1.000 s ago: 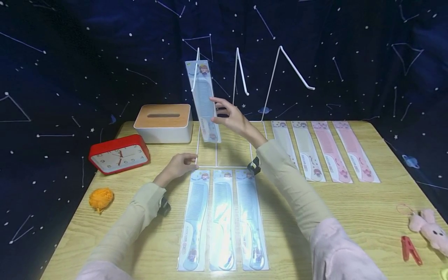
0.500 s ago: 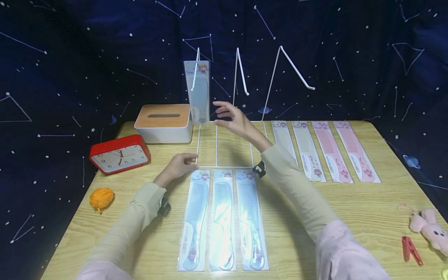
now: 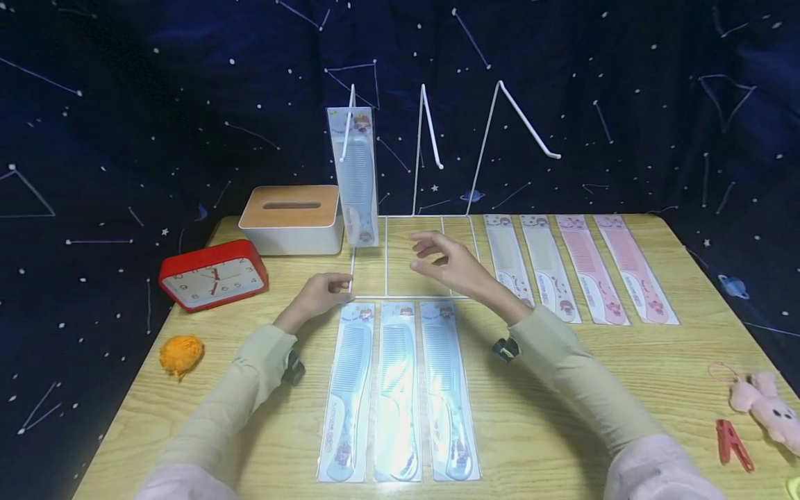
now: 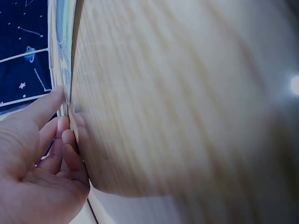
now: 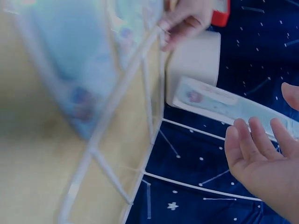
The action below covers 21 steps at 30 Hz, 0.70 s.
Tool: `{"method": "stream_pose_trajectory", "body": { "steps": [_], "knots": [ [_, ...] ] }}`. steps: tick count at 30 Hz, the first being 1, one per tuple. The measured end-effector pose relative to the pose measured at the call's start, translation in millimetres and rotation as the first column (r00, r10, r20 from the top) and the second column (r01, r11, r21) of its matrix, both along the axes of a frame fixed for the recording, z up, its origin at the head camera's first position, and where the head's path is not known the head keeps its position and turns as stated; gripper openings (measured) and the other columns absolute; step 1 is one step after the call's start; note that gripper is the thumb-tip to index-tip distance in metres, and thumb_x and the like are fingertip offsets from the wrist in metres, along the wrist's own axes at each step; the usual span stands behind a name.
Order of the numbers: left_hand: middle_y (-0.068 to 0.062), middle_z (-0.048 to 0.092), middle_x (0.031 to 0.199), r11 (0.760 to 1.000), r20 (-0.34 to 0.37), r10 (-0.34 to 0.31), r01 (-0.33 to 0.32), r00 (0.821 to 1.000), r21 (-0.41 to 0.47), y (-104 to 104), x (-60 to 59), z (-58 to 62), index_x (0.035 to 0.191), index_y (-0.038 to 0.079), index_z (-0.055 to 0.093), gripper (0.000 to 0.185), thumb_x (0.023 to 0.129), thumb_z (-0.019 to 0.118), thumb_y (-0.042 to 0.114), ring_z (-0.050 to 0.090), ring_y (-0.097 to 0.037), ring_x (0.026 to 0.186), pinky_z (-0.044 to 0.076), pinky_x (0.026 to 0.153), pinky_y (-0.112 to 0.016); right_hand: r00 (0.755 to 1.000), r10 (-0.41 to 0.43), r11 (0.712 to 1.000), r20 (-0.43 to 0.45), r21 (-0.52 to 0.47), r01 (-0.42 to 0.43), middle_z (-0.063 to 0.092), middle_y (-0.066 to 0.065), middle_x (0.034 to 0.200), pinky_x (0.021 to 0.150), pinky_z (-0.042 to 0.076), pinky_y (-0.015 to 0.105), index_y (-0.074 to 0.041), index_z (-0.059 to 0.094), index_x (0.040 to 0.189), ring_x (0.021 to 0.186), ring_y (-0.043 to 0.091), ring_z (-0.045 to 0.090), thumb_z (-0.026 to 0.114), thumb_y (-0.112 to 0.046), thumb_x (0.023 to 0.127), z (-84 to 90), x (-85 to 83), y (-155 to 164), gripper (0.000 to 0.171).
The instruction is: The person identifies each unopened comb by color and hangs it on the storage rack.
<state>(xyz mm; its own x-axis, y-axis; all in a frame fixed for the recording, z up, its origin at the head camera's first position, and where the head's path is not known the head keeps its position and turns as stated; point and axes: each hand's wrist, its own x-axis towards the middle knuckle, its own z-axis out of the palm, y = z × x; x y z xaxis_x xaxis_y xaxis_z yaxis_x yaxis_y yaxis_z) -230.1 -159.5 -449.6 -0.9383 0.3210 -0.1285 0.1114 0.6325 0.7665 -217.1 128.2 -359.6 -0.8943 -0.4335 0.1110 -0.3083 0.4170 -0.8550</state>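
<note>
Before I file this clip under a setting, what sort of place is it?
Probably a staged tabletop set, not a shop: a wooden table before a star-print backdrop, a white wire display rack with one packaged comb hanging, more combs in rows.

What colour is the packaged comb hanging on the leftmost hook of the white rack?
Light blue: the hanging comb, clearest in the head view.

Wooden desk: clock and tissue box at 10 o'clock, yarn ball at 9, packaged combs centre, peg at 4
</note>
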Motion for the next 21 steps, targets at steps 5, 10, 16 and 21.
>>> {"method": "stream_pose_trajectory", "body": {
  "steps": [5, 10, 16, 21],
  "knots": [
    [-0.019, 0.060, 0.123, 1.000, -0.002, 0.006, -0.006, 1.000, -0.006, 1, 0.8, 0.4, 0.131, 0.000, 0.054, 0.046, 0.090, 0.066, 0.017, 0.055, -0.034, 0.113, 0.044, 0.099, -0.045, 1.000, -0.004, 0.999, 0.008, 0.045, 0.004, 0.058, 0.015, 0.122, 0.093, 0.047, 0.045, -0.008, 0.050, 0.134, 0.111, 0.029, 0.054, 0.067, -0.022, 0.088, -20.6, 29.0, 20, 0.050],
    [-0.018, 0.060, 0.122, 1.000, 0.020, 0.018, -0.018, 1.000, -0.004, 1, 0.5, -1.3, 0.131, 0.001, 0.054, 0.046, 0.090, 0.066, 0.018, 0.054, -0.032, 0.114, 0.043, 0.100, -0.045, 0.999, -0.013, 0.998, 0.048, 0.066, 0.010, 0.057, 0.018, 0.122, 0.092, 0.047, 0.047, -0.005, 0.050, 0.132, 0.111, 0.033, 0.054, 0.068, -0.023, 0.088, -37.4, 55.0, 35, 0.051],
    [-0.018, 0.060, 0.122, 1.000, 0.016, 0.021, -0.021, 1.000, -0.010, 2, 0.0, -1.7, 0.131, 0.001, 0.055, 0.046, 0.090, 0.066, 0.018, 0.054, -0.032, 0.114, 0.044, 0.099, -0.044, 0.997, -0.024, 0.994, 0.076, 0.111, 0.016, 0.055, 0.017, 0.127, 0.090, 0.050, 0.046, -0.005, 0.052, 0.131, 0.110, 0.034, 0.053, 0.069, -0.026, 0.087, -51.0, 83.6, 47, 0.052],
    [-0.019, 0.060, 0.123, 1.000, 0.017, 0.019, -0.018, 1.000, -0.018, 1, -0.8, -0.5, 0.132, 0.001, 0.054, 0.046, 0.090, 0.066, 0.017, 0.054, -0.033, 0.114, 0.044, 0.099, -0.045, 0.998, -0.004, 0.957, 0.068, 0.289, -0.016, 0.051, 0.020, 0.128, 0.090, 0.046, 0.052, -0.006, 0.050, 0.133, 0.111, 0.036, 0.050, 0.071, -0.036, 0.084, -60.9, 104.2, 49, 0.061]
  ]
}}
